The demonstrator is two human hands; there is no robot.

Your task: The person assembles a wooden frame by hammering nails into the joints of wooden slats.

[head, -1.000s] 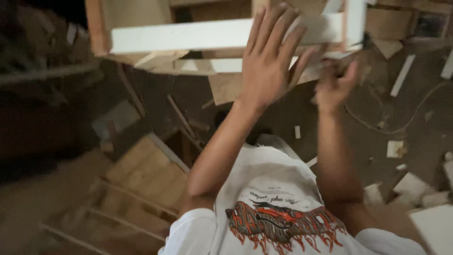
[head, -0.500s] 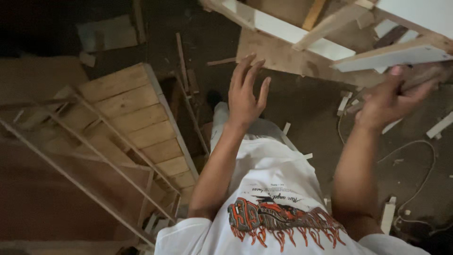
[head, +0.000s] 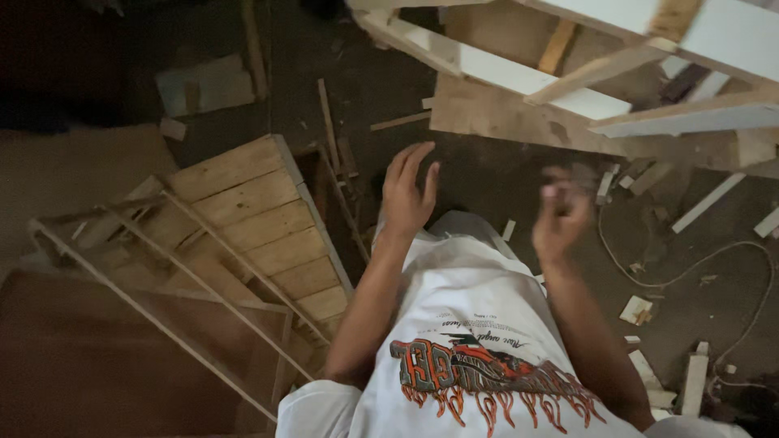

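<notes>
Plank pallet (head: 251,219) at centre left, cord (head: 730,268) on floor (head: 487,174) right, white-painted wooden frame (head: 568,89) upper right above both empty hands, left hand (head: 408,193) spread wide, right hand (head: 560,217) blurred, loosely curled.

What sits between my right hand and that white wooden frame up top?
Nothing visible. The right hand, blurred and empty, hangs below the white wooden frame, with only the dark floor showing in the gap.

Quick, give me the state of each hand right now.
Left hand: open, fingers spread, holding nothing, raised above the floor.
Right hand: blurred, fingers curled inward; whether it holds anything cannot be told.
</notes>
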